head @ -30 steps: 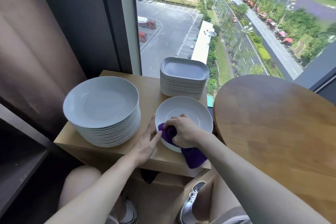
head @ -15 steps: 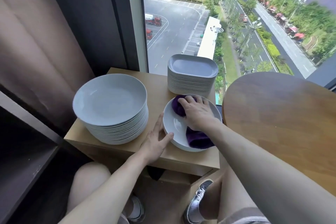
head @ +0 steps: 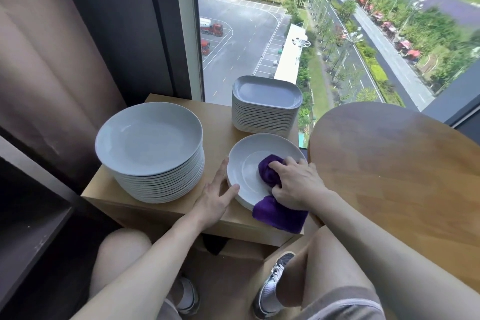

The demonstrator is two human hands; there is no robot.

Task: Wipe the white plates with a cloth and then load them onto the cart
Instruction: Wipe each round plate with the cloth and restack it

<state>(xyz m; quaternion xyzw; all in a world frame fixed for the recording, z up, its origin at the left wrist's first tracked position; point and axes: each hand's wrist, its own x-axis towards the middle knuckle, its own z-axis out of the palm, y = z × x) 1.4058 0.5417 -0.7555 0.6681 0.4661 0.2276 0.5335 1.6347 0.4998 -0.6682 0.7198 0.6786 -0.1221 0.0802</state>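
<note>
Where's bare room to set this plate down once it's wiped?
The round table, right of the plate, shows only bare wood. On the cabinet, just a strip between the round stack and the square stack is free. Its front is crowded: left hand steadies the plate, right hand grips the cloth.

White round plate (head: 244,163), deep purple cloth (head: 279,213), two white plate stacks (head: 155,176), light wood-grain cabinet top (head: 215,117), brown wood-grain round table (head: 402,176), brown curtain (head: 46,60)

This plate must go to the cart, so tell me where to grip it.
Pinch the plate by its raised left rim, coming from the left, where the left hand rests: it lies flat, and the cloth and right hand cover its right side.
</note>
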